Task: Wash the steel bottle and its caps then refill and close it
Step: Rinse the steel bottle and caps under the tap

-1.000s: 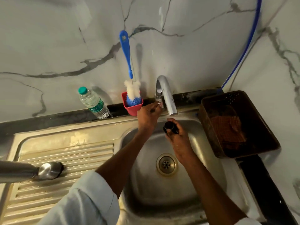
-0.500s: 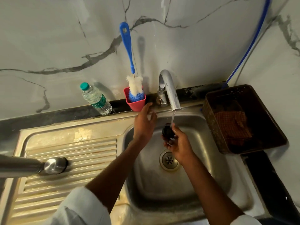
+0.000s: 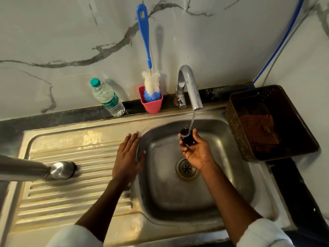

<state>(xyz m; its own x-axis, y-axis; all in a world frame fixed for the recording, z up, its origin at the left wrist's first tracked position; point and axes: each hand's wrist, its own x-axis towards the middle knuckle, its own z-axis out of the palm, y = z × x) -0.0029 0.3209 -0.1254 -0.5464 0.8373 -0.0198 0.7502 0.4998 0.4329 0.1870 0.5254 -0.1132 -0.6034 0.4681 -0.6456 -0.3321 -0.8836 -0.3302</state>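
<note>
My right hand [image 3: 197, 150] holds the black cap [image 3: 187, 137] over the sink basin [image 3: 222, 175], palm up, fingers and thumb curled round its sides. Thin stream of water [image 3: 192, 120] from the tap [image 3: 190, 86] lands on the cap's upper end; droplets on my palm and wrist.

My left hand [image 3: 127, 157] lies flat on the steel rim at the basin's left edge, fingers straight and together, thumb over the inner lip. It grips nothing.

Drain [image 3: 187, 168] sits just below my right hand, in the basin floor.

Steel bottle [image 3: 26, 168] lies on its side on the ribbed drainboard [image 3: 71, 193], well left of my left hand, rounded steel end [image 3: 62, 169] towards the basin; the rest runs out of frame at left.

Along the back ledge, left to right: clear plastic water bottle [image 3: 107, 98] with green cap, leaning; red cup [image 3: 152, 102] holding a blue-handled bottle brush [image 3: 147, 50], bristles down, handle against the marble wall; then the tap's base.

Right of the sink: brown perforated basket [image 3: 235, 125] with an orange checked cloth [image 3: 258, 131] inside. Blue hose [image 3: 279, 45] runs up the wall corner behind it.
</note>
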